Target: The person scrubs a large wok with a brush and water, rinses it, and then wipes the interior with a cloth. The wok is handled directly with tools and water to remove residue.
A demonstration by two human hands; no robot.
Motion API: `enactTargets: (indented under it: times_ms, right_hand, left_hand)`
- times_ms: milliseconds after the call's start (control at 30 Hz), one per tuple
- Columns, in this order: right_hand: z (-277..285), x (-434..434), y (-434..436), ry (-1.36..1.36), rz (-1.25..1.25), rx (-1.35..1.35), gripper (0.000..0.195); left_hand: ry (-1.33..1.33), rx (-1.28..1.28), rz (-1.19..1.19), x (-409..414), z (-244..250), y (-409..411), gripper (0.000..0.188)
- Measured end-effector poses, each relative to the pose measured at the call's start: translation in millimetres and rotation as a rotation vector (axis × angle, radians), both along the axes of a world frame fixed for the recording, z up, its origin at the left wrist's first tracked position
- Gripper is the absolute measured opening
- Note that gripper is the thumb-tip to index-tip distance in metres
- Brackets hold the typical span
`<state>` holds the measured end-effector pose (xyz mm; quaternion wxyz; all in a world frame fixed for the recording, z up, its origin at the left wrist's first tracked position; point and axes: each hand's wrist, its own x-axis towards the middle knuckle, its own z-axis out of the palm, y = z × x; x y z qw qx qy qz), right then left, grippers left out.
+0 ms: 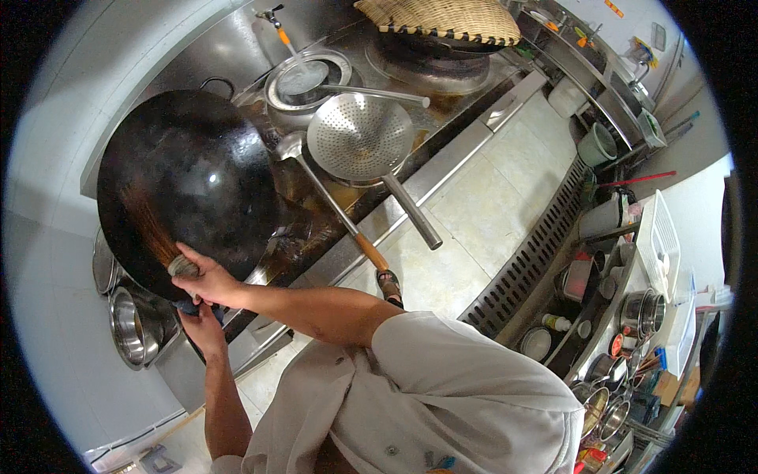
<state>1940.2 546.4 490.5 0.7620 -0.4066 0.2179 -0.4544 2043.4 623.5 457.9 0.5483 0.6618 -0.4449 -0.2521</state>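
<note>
A large black wok (201, 172) is tilted up on the left of the stove, held by its near rim. My right hand (207, 278) grips a bamboo wok brush (155, 228), whose bristles lie against the wok's surface. Just below it, my left hand (204, 329) is closed on a dark cloth (190, 308) at the wok's near edge. To the right of the wok rest a wok spatula (293, 147) with a wooden handle end and a perforated steel strainer (360, 136). Behind them, a ladle (303, 77) sits over a round pot under a tap.
A woven bamboo lid (444, 21) covers a second wok at the back. Steel bowls (127, 332) stand low at the left. A slotted floor drain (527, 249) runs at the right, beside shelves with pots (642, 314) and a white plastic basket (657, 237).
</note>
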Motion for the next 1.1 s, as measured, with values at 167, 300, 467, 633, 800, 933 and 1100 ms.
enactTargets:
  times_ms: [167,300,467,633,800,933,1100]
  right_hand:
    - [-3,-3,2,-0.121,0.002,0.066,0.081]
    - [-1,-5,3,-0.049,0.008,0.039,0.078]
    - [5,-35,-3,0.674,0.098,-0.360,0.079]
    - [-1,-176,-25,1.680,0.325,-0.749,0.069]
    - [-20,-271,-30,1.632,-0.198,-0.818,0.082]
    - [-72,-275,12,1.498,-0.160,-0.422,0.084]
    - [-152,-242,37,1.814,-0.057,-0.760,0.091]
  left_hand:
    - [-0.100,-0.043,0.028,6,-15,1,0.035]
    - [-0.236,-0.005,0.084,-14,10,4,0.035]
    - [-0.067,-0.078,0.146,-5,-17,9,0.040]
    - [0.195,0.084,0.317,-2,-29,16,0.028]
    - [0.313,0.197,0.378,-12,-22,16,0.019]
    - [0.444,0.271,0.355,-7,-7,17,0.019]
    - [0.693,0.162,0.284,19,-27,15,0.019]
